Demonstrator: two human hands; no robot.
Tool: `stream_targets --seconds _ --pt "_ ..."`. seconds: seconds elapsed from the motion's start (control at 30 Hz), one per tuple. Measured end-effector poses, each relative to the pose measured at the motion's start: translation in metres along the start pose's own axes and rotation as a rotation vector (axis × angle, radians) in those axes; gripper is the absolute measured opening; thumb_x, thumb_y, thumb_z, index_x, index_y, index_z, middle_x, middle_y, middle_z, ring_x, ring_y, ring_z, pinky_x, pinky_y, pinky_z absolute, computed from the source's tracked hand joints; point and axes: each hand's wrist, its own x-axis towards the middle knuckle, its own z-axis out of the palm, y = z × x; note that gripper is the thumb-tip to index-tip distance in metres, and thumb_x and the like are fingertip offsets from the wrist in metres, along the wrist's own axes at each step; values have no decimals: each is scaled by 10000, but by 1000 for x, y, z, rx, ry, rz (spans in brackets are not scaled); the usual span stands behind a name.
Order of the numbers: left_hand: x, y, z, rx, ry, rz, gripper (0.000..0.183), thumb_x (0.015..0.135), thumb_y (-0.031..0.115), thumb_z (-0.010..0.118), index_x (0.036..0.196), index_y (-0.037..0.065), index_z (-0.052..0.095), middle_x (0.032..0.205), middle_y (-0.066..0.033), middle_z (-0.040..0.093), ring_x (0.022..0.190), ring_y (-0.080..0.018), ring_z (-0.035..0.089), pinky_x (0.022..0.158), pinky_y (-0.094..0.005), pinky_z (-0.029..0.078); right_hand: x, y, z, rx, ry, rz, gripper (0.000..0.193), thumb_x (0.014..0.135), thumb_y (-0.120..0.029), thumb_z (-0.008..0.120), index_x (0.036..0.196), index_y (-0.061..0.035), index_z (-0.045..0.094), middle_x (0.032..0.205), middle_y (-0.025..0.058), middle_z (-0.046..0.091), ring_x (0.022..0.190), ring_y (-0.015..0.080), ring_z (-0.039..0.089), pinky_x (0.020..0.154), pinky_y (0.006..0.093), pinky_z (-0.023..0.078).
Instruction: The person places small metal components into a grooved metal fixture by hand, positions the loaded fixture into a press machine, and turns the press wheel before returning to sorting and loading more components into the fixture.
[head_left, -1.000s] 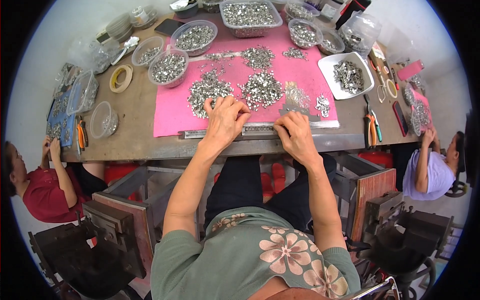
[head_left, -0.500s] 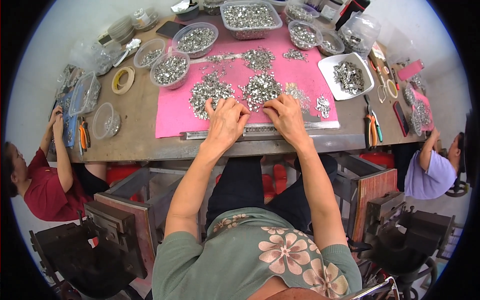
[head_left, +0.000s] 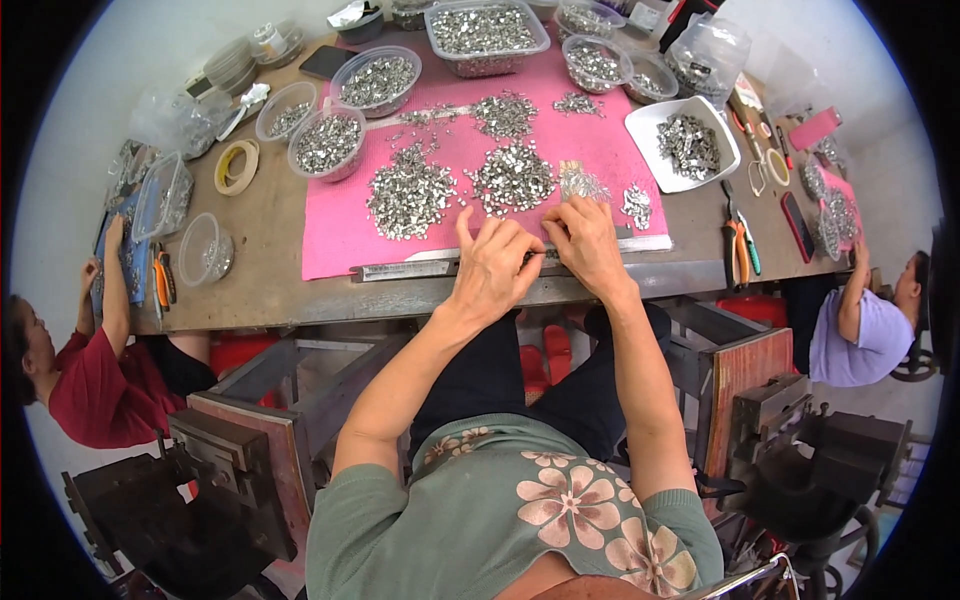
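Note:
A pink mat [head_left: 330, 235] lies before me with small shiny metal pieces heaped on it. At its near edge, a long metal ruler-like strip [head_left: 405, 270] runs under my hands. My left hand [head_left: 492, 265] is closed over this strip, thumb and forefinger pinched together and one finger raised. Close beside it, my right hand [head_left: 592, 245] curls with its fingertips drawn in. Between the fingertips a bit of dark linked metal shows; most of it is hidden. Two larger heaps, the left pile [head_left: 410, 195] and the middle pile [head_left: 513, 178], sit just beyond my fingers.
Plastic tubs of metal pieces [head_left: 327, 145] and a white dish [head_left: 685, 150] stand around the mat. Orange-handled pliers [head_left: 737, 255] lie at right, a tape roll [head_left: 237, 167] at left. Co-workers sit on both sides, one in a red shirt [head_left: 115, 385], one in lilac [head_left: 850, 335].
My left hand has moved right and nearer to me, closing in on the right hand. The right hand has shifted slightly right. The view has turned a little, and the left co-worker's hands have separated.

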Motion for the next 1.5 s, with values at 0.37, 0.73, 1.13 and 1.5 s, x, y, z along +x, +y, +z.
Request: stream_targets --seconds 0.37,0.73,1.13,1.5 --pt "-5 -1 -8 2 20 -38 92 877 145 758 935 109 696 864 -3 618 892 -211 598 1120 -592 261 -11 -14 -18 134 -26 59 66 857 -52 728 912 -41 694 883 65 635 871 259 611 817 388 419" --pt "-4 -1 -1 37 19 -4 120 868 141 758 930 106 661 873 -5 607 883 -220 585 1101 -588 282 -27 -20 -26 231 -27 81 62 859 -51 729 920 -52 715 910 62 642 887 256 609 811 384 423" --pt "-4 2 0 87 21 -9 121 882 165 749 941 109 659 874 3 607 897 -223 581 1101 -583 287 -18 2 -18 128 102 264 77 863 -49 728 940 -47 730 836 87 626 833 284 615 796 398 437" --pt "-9 -5 -8 23 117 -60 98 895 114 714 983 104 671 891 -7 639 900 -213 605 1119 -583 262 -4 8 -13 -21 25 85 76 870 -59 719 925 -53 667 887 88 593 876 286 587 812 420 414"
